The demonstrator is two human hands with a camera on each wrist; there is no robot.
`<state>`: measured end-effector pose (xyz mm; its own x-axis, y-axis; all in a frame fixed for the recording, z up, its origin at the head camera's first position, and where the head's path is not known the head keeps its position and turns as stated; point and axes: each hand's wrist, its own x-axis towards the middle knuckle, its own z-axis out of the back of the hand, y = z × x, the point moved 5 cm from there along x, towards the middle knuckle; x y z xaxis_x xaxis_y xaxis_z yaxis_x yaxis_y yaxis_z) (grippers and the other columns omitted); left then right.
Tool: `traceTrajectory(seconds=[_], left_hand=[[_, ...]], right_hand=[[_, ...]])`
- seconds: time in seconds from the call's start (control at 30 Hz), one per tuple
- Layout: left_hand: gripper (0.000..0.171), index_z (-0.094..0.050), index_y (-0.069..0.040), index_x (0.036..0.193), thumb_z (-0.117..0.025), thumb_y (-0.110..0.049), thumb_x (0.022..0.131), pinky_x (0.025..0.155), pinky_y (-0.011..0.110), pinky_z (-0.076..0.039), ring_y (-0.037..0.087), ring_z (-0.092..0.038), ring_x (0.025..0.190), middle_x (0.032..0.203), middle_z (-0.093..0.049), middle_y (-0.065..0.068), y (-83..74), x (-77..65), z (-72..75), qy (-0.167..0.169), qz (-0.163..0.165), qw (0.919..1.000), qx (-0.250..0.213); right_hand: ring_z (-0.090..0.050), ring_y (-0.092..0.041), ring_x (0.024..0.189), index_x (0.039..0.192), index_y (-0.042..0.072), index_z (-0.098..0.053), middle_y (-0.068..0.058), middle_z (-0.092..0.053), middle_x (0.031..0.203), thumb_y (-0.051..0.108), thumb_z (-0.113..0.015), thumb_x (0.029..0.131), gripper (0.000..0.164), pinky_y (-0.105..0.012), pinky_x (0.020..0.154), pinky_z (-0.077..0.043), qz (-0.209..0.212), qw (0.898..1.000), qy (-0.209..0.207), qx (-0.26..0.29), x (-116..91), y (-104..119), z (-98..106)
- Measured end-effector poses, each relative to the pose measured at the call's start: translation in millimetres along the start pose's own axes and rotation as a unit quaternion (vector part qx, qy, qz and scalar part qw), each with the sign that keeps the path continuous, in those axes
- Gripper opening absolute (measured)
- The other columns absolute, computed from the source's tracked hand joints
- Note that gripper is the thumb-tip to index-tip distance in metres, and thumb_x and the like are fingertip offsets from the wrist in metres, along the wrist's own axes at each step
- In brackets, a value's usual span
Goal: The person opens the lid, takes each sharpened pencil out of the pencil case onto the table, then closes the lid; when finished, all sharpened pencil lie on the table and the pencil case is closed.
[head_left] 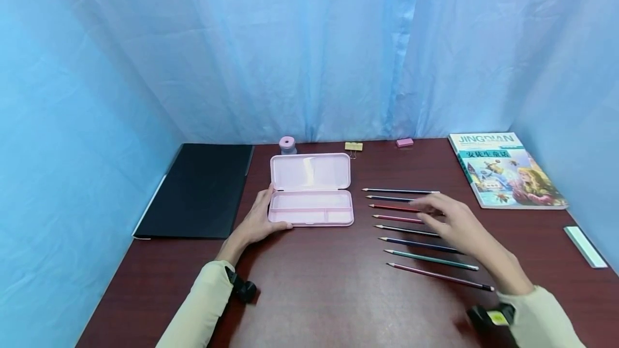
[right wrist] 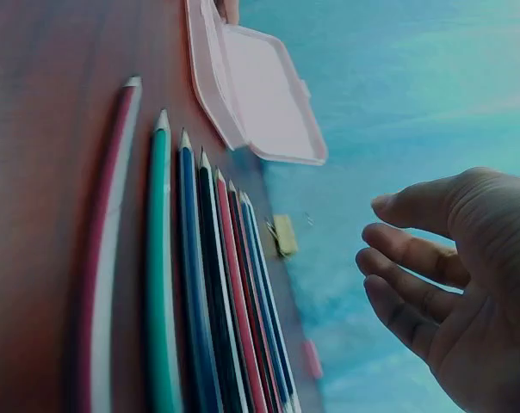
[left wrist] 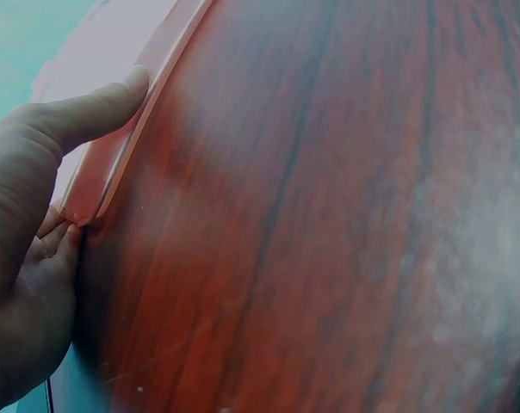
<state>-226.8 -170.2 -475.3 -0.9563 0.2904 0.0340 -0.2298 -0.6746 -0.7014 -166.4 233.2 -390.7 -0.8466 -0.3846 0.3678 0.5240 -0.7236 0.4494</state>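
Note:
An open pink pencil case (head_left: 311,209) lies on the table, its lid (head_left: 310,172) tipped back and its divided compartments bare. My left hand (head_left: 256,220) holds the case at its front left corner. In the left wrist view, the thumb (left wrist: 96,112) lies along the front edge, with other fingers at the corner. Several pencils lie in a spaced row right of the case, among them a green pencil (head_left: 430,259) and a maroon pencil (head_left: 440,276). Over the far part of this row hovers my right hand (head_left: 456,224), fingers loosely bent, nothing between them.
A black folder (head_left: 203,192) lies at left. Along the back are a pink-topped sharpener-like item (head_left: 287,145), a yellow binder clip (head_left: 353,146) and a pink eraser (head_left: 404,143). A book (head_left: 508,171) and a pale green-and-white bar (head_left: 585,247) lie at right. Blue curtains (head_left: 309,52) surround the table.

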Motion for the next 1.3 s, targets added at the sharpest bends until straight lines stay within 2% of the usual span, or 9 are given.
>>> traceTrajectory(seconds=[0.13,0.3,0.4,0.63,0.7,0.83,1.0,1.13,1.3], left_hand=[[0.114,-0.004,-0.016,0.149,-0.077,-0.048,0.068,0.104,0.047,-0.028,0.025,-0.031,0.125,0.144,-0.022,0.009,0.8,0.9,0.1,0.001,0.002,1.0,0.003],[0.114,-0.004,-0.018,0.15,-0.077,-0.05,0.067,0.104,0.046,-0.027,0.023,-0.031,0.125,0.144,-0.022,0.007,2.5,1.5,-1.3,0.001,0.011,0.9999,0.002],[0.114,-0.004,-0.017,0.15,-0.078,-0.048,0.067,0.104,0.047,-0.028,0.024,-0.031,0.125,0.144,-0.022,0.007,1.7,1.1,-1.8,0.0,0.011,0.9999,0.0],[0.115,-0.003,-0.017,0.149,-0.078,-0.046,0.067,0.103,0.047,-0.029,0.023,-0.031,0.125,0.144,-0.022,0.007,1.8,1.5,-1.7,0.001,0.01,0.9999,-0.001],[0.116,-0.003,-0.017,0.149,-0.079,-0.046,0.067,0.102,0.046,-0.029,0.023,-0.032,0.125,0.143,-0.023,0.007,2.1,1.7,-1.1,-0.002,0.013,0.9999,-0.004],[0.121,-0.002,-0.014,0.149,-0.081,-0.045,0.064,0.103,0.044,-0.03,0.024,-0.034,0.129,0.143,-0.026,0.008,1.7,2.2,0.6,-0.011,0.017,0.9996,-0.02],[0.123,0.0,-0.016,0.149,-0.083,-0.042,0.061,0.103,0.044,-0.03,0.027,-0.035,0.13,0.143,-0.028,0.01,1.0,2.7,1.7,-0.026,0.012,0.9989,-0.037],[0.121,-0.003,-0.018,0.149,-0.082,-0.045,0.062,0.104,0.045,-0.029,0.026,-0.033,0.13,0.144,-0.026,0.011,1.1,2.6,1.3,-0.026,0.011,0.9994,-0.018],[0.118,-0.011,-0.01,0.148,-0.082,-0.046,0.061,0.104,0.046,-0.028,0.025,-0.033,0.128,0.144,-0.026,0.012,1.3,1.9,2.4,-0.032,0.008,0.9995,-0.006]], right_hand=[[-0.056,-0.009,0.083,0.114,0.014,-0.061,-0.002,-0.062,0.098,0.012,-0.063,0.087,0.027,-0.033,0.07,-0.048,-0.019,0.998,0.038,0.043,39.7,-4.9,-23.2],[-0.059,-0.023,0.093,0.121,0.005,-0.055,-0.016,-0.061,0.106,0.007,-0.062,0.086,0.035,-0.041,0.08,-0.048,-0.064,0.989,0.067,0.113,84.5,-11.9,-58.6],[-0.058,-0.03,0.1,0.127,0.0,-0.048,-0.022,-0.057,0.114,0.005,-0.061,0.086,0.043,-0.043,0.085,-0.046,-0.087,0.98,0.074,0.164,103.5,-12.9,-77.6],[-0.045,-0.036,0.121,0.143,-0.002,-0.022,-0.025,-0.041,0.135,0.006,-0.053,0.092,0.061,-0.046,0.094,-0.04,-0.148,0.946,0.102,0.27,128.7,-7.1,-106.8],[-0.046,-0.036,0.12,0.144,-0.001,-0.022,-0.025,-0.042,0.133,0.008,-0.051,0.093,0.059,-0.046,0.095,-0.039,-0.152,0.943,0.097,0.28,133.1,-4.6,-109.2],[-0.054,-0.033,0.111,0.138,0.002,-0.038,-0.022,-0.05,0.126,0.024,-0.046,0.097,0.047,-0.044,0.091,-0.043,-0.168,0.94,0.079,0.287,136.3,1.0,-109.4],[-0.055,-0.031,0.111,0.126,0.005,-0.053,-0.016,-0.054,0.124,0.051,-0.038,0.095,0.057,-0.043,0.094,-0.041,-0.185,0.938,0.075,0.283,129.0,8.6,-106.8],[-0.055,-0.027,0.111,0.116,0.01,-0.058,-0.012,-0.058,0.116,0.052,-0.04,0.094,0.051,-0.042,0.095,-0.04,-0.172,0.945,0.1,0.261,118.0,12.0,-106.1],[-0.052,-0.023,0.115,0.124,0.009,-0.057,-0.009,-0.057,0.122,0.046,-0.048,0.093,0.049,-0.042,0.097,-0.038,-0.131,0.954,0.14,0.229,102.5,15.4,-105.2]])
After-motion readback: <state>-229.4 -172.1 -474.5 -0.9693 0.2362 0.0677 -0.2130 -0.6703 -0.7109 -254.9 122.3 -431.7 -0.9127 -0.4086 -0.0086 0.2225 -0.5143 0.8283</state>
